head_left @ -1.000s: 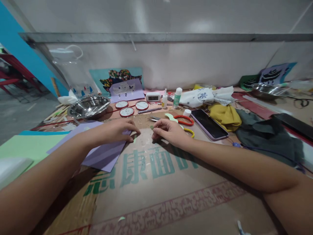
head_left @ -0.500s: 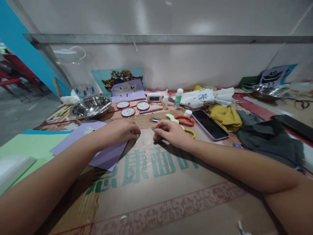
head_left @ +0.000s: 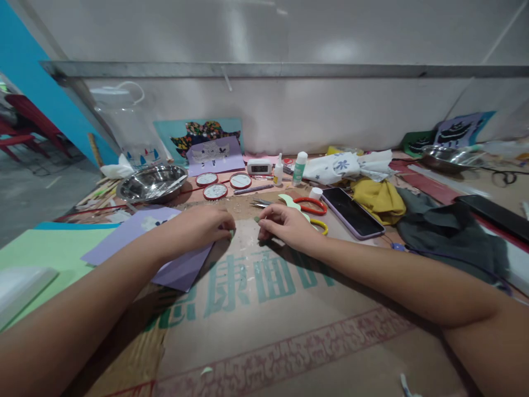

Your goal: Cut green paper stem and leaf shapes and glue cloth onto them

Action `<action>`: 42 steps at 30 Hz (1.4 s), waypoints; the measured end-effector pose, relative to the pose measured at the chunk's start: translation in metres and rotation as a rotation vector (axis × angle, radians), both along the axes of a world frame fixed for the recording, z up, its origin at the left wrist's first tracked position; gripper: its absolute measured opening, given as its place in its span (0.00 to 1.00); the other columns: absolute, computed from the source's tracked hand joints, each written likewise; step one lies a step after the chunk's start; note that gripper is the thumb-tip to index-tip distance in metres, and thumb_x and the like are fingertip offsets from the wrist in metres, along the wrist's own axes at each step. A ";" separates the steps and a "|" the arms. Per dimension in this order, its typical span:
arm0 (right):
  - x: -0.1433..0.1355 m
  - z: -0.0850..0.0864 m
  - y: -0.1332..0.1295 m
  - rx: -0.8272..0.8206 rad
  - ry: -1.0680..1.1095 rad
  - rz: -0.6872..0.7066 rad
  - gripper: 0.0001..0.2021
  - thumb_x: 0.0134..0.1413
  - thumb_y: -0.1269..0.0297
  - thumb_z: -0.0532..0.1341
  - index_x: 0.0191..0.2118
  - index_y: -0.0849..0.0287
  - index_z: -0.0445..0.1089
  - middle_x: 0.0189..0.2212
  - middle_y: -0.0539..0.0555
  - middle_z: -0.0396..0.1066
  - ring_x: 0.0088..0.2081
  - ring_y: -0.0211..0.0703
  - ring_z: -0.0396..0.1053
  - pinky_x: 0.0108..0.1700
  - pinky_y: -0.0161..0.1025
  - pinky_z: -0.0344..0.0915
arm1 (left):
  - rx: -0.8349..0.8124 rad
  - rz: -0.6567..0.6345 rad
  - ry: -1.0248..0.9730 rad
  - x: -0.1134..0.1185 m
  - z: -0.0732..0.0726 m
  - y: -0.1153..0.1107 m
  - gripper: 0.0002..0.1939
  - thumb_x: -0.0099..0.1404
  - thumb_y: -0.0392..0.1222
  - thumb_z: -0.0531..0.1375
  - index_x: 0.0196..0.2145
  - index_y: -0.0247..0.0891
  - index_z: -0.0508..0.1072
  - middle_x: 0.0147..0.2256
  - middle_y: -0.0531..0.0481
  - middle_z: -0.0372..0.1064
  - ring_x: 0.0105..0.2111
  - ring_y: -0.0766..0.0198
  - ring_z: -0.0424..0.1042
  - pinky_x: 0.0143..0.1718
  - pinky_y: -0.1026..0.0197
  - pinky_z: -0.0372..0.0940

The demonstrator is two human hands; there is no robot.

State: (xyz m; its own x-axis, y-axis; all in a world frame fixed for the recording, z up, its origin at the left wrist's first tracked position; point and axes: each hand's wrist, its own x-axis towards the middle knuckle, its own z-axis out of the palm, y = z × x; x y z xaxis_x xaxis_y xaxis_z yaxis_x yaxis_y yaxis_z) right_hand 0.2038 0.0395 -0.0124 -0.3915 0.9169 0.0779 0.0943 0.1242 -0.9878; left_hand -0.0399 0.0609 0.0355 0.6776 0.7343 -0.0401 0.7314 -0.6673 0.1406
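My left hand [head_left: 202, 229] rests over the right edge of a purple sheet [head_left: 177, 273], fingers curled together; a tiny greenish bit shows at the fingertips, too small to name. Across a small gap, my right hand [head_left: 285, 225] hovers over the printed cardboard [head_left: 256, 320] in a pinch, with a small dark green bit at its fingertips. Just behind the right hand lie red-handled scissors [head_left: 312, 206], a yellow handle [head_left: 320, 225] and a pale green paper piece [head_left: 289, 200].
Behind the hands stand a metal bowl [head_left: 152, 183], round red-rimmed dishes [head_left: 215, 191], a small clock [head_left: 259, 166], a glue bottle [head_left: 278, 171] and a glue stick [head_left: 300, 169]. A phone [head_left: 353, 212] and yellow cloth [head_left: 378, 201] lie right. Green paper [head_left: 49, 248] lies left.
The view has shifted slightly. Both hands hold nearly the same place and pose.
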 end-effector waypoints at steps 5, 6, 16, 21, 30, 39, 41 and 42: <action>-0.001 0.005 -0.002 -0.014 -0.012 -0.009 0.04 0.58 0.67 0.64 0.37 0.58 0.68 0.24 0.49 0.76 0.27 0.37 0.75 0.34 0.35 0.72 | -0.016 0.027 -0.007 0.002 0.003 -0.003 0.12 0.67 0.42 0.56 0.41 0.46 0.80 0.42 0.49 0.79 0.41 0.54 0.76 0.41 0.59 0.64; -0.001 0.006 -0.003 -0.014 -0.014 -0.012 0.03 0.58 0.68 0.64 0.37 0.58 0.68 0.23 0.49 0.76 0.27 0.37 0.75 0.34 0.35 0.71 | -0.021 0.041 -0.006 0.002 0.004 -0.004 0.11 0.66 0.43 0.57 0.41 0.45 0.79 0.43 0.48 0.78 0.42 0.54 0.75 0.42 0.58 0.64; -0.002 0.007 -0.004 -0.011 -0.039 -0.015 0.02 0.59 0.70 0.63 0.37 0.58 0.69 0.23 0.49 0.76 0.26 0.37 0.75 0.32 0.34 0.72 | -0.001 0.075 -0.051 0.010 0.000 -0.012 0.14 0.61 0.39 0.61 0.45 0.44 0.77 0.41 0.49 0.79 0.40 0.54 0.76 0.38 0.59 0.65; -0.002 0.009 -0.005 -0.010 -0.046 -0.008 0.02 0.59 0.70 0.62 0.36 0.58 0.68 0.23 0.48 0.76 0.26 0.37 0.75 0.32 0.34 0.72 | -0.042 0.068 -0.075 0.012 -0.001 -0.012 0.15 0.59 0.37 0.60 0.44 0.44 0.77 0.40 0.49 0.78 0.39 0.55 0.76 0.37 0.60 0.65; -0.001 0.006 -0.003 0.000 -0.023 -0.007 0.02 0.58 0.69 0.63 0.36 0.58 0.68 0.23 0.49 0.76 0.26 0.38 0.76 0.34 0.35 0.72 | -0.160 0.041 -0.093 0.007 0.000 -0.005 0.06 0.61 0.40 0.59 0.32 0.44 0.78 0.32 0.52 0.78 0.32 0.59 0.75 0.31 0.62 0.62; -0.001 0.006 0.000 -0.090 0.023 -0.004 0.03 0.59 0.69 0.65 0.36 0.59 0.69 0.23 0.49 0.77 0.26 0.37 0.77 0.33 0.34 0.74 | 0.171 0.147 -0.319 0.017 0.008 -0.016 0.06 0.66 0.42 0.61 0.39 0.43 0.78 0.36 0.52 0.79 0.35 0.58 0.76 0.37 0.59 0.66; -0.001 0.006 0.001 -0.115 0.054 0.012 0.04 0.58 0.69 0.65 0.37 0.59 0.69 0.23 0.49 0.77 0.26 0.37 0.77 0.34 0.35 0.75 | 0.338 0.125 -0.400 0.023 0.009 -0.023 0.07 0.69 0.42 0.60 0.41 0.41 0.77 0.37 0.50 0.78 0.36 0.58 0.76 0.39 0.58 0.67; -0.001 0.006 0.002 -0.124 0.069 0.020 0.04 0.58 0.69 0.65 0.37 0.60 0.69 0.22 0.49 0.77 0.26 0.37 0.77 0.34 0.35 0.75 | 0.406 0.088 -0.439 0.026 0.008 -0.025 0.07 0.70 0.41 0.60 0.41 0.41 0.77 0.37 0.49 0.78 0.37 0.58 0.76 0.41 0.59 0.67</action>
